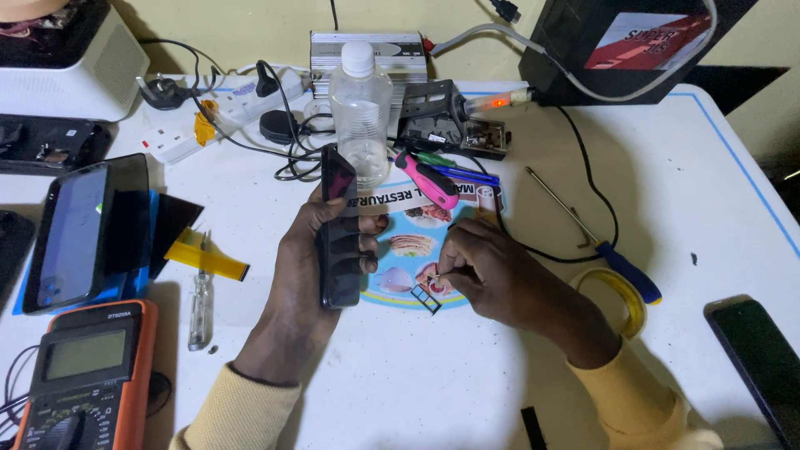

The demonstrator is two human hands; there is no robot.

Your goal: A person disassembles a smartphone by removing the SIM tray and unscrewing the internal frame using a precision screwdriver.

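The left hand (pixel 312 250) has its grip closed round a dark phone (pixel 339 229), held upright on edge above the counter (pixel 417 383), fingers (pixel 367 243) wrapped over its right side and thumb behind. Just right of it, the right hand (pixel 487 271) pinches something thin between thumb and forefinger; it is too small to make out. The fingertips come down on a small black tray (pixel 426 298), which lies on a round printed mat (pixel 408 250) near the phone's lower end.

Beyond the hands, a pink-handled tool (pixel 427 181) rests across the far part of the mat, and a clear plastic bottle (pixel 360 112) stands just behind the phone. To the right lie a blue-handled screwdriver (pixel 596 237) and a roll of yellow tape (pixel 625 292). To the left, a second phone (pixel 71 233) lies on a blue pad, with a small clear-handled screwdriver (pixel 200 304) beside it and an orange multimeter (pixel 83 375) at the near left corner. A power strip (pixel 225 112) sits far left.
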